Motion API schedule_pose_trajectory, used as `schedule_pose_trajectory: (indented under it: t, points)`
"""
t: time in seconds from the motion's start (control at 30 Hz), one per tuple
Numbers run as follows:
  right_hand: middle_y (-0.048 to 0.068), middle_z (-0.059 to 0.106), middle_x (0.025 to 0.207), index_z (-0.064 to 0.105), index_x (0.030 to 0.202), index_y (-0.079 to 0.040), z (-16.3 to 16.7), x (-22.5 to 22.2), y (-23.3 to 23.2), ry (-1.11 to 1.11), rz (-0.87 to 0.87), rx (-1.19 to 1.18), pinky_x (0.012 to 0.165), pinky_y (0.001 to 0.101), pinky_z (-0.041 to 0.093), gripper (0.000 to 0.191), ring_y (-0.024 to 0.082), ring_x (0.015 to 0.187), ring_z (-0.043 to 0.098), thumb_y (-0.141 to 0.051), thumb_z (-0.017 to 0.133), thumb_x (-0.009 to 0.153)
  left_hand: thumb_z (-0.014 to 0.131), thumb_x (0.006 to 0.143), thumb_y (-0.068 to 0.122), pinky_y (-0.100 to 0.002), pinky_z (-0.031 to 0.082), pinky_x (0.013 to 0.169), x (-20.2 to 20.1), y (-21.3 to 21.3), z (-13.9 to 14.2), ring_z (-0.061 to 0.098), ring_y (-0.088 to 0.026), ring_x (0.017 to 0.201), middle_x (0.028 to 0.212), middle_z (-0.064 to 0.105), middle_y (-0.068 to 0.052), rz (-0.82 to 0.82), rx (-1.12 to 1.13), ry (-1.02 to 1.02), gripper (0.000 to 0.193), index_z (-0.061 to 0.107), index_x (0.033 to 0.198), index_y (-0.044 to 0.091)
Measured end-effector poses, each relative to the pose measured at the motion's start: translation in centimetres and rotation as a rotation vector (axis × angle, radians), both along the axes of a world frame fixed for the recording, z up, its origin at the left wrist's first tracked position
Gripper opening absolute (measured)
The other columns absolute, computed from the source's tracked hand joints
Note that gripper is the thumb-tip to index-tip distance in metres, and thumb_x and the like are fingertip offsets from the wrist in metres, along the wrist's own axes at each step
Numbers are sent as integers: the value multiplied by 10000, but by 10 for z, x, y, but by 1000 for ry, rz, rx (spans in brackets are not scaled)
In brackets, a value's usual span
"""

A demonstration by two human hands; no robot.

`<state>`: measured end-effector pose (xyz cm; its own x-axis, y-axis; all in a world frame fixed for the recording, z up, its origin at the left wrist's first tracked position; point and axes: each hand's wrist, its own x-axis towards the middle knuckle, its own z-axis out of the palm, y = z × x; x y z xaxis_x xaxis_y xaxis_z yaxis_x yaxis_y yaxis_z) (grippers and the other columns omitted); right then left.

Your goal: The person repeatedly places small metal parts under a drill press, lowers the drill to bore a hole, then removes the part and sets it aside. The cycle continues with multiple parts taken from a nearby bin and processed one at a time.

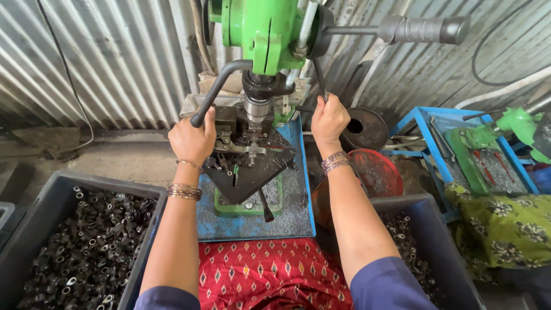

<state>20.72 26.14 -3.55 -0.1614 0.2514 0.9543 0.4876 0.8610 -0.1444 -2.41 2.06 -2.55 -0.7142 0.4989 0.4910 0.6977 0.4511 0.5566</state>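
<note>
Grey plastic, the left bin (34,229) is sitting at the person's left knee, filled with small dark metal ring-shaped parts (86,252). Just right of it, the left hand (192,139) is closing around the end of a curved dark lever (221,86) that is running up to the green drill press (264,31). Below the spindle (257,106), a black clamping fixture (249,163) is resting on the blue bench (287,221), which is carrying a scatter of metal swarf. The right hand (329,119) is gripping a thin dark feed handle (319,77) beside the press head, fingers wrapped shut. Further right, a second grey bin (442,252) is holding more dark parts (404,244), and a blue tray (427,138) with a second green machine (488,138) is standing against the corrugated metal wall (115,57).
</note>
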Motion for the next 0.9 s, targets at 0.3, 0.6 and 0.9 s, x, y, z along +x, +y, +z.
schedule_pose_trajectory:
  t: [0.3, 0.6, 0.9]
  points:
    - [158, 683, 811, 647, 1028, -40, 32, 24, -69, -29, -106, -114, 583, 478, 493, 206, 389, 681, 663, -241, 623, 1065, 458, 1053, 564, -566, 546, 774, 23, -35, 8, 687, -489, 902, 1124, 699, -249, -41, -216, -191, 610, 602, 1323, 36]
    - [165, 653, 761, 594, 907, -46, 130, 77, -151, -272, -183, -318, 563, 527, 452, 322, 439, 674, 630, -300, 599, 1104, 554, 1074, 312, -509, 420, 1170, 141, -27, -22, 509, -399, 1413, 1537, 553, -242, -279, 663, -462, 443, 576, 1437, 58]
    - [167, 647, 736, 586, 884, -46, 140, 71, -154, -273, -150, -311, 570, 536, 456, 344, 436, 663, 633, -314, 572, 1098, 467, 1017, 493, -563, 417, 1143, 114, 58, -39, 467, -319, 1373, 1475, 439, -172, -481, 1297, -1837, 652, 286, 1561, 182]
